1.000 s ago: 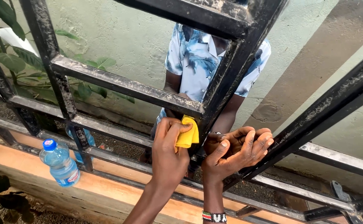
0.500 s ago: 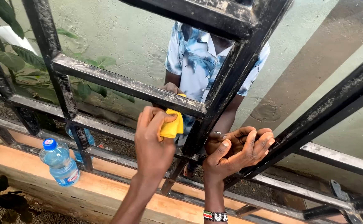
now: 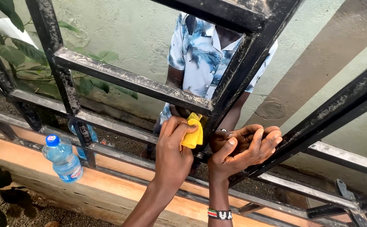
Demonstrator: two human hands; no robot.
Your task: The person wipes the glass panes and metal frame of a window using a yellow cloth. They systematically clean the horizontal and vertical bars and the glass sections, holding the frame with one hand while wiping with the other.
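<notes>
At the joint where the grille's crossbar meets its slanted upright, we press a folded yellow cloth (image 3: 193, 133) against the black metal grille (image 3: 124, 80). Our left hand (image 3: 173, 153) has its fingers clenched around the cloth, thumb side toward the bar. Our right hand (image 3: 244, 147) sits just beside it, fingers wrapped around the lower slanted bar, grasping the metal; a beaded wristband (image 3: 219, 214) shows on that wrist. Beyond the bars, another person in a blue patterned shirt (image 3: 204, 54) stands close. Toward the grille's lower left edge, a capped water bottle (image 3: 62, 159) stands on a wooden plank (image 3: 120, 185). Green leaves (image 3: 19, 54) fill the upper left corner.
</notes>
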